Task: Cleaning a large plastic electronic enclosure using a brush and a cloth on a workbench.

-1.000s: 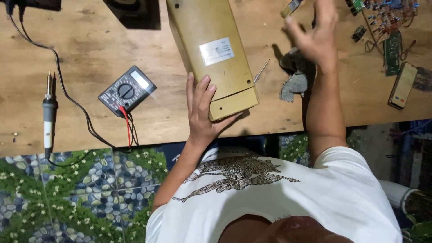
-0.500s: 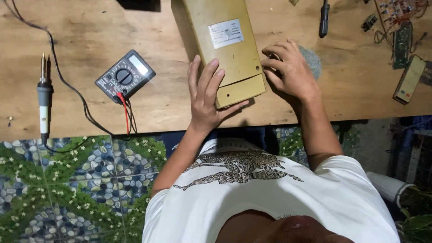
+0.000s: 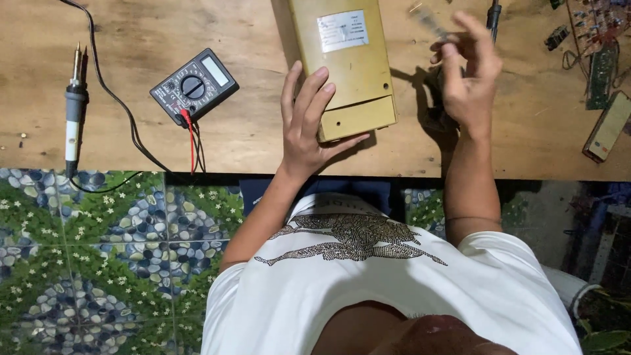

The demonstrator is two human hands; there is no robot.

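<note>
A long yellow plastic case point(image 3: 345, 59) with a white label lies on the wooden table point(image 3: 131, 33). My left hand point(image 3: 309, 125) rests flat on the case's near end, fingers spread over the top and thumb hooked round the near edge. My right hand point(image 3: 467, 79) is lifted just right of the case, its fingertips pinched on a small slim object point(image 3: 430, 20) that is too blurred to identify. Under that hand a dark lump point(image 3: 434, 115) sits on the table in shadow.
A black multimeter point(image 3: 194, 85) with red and black leads lies left of the case. A soldering iron point(image 3: 73, 112) with its black cord is at the far left. A screwdriver point(image 3: 493, 13), circuit boards point(image 3: 601, 72) and a small flat device point(image 3: 608, 128) lie to the right.
My right hand has risen from the table beside the case and now pinches a small slim object. My left hand has stayed on the case.
</note>
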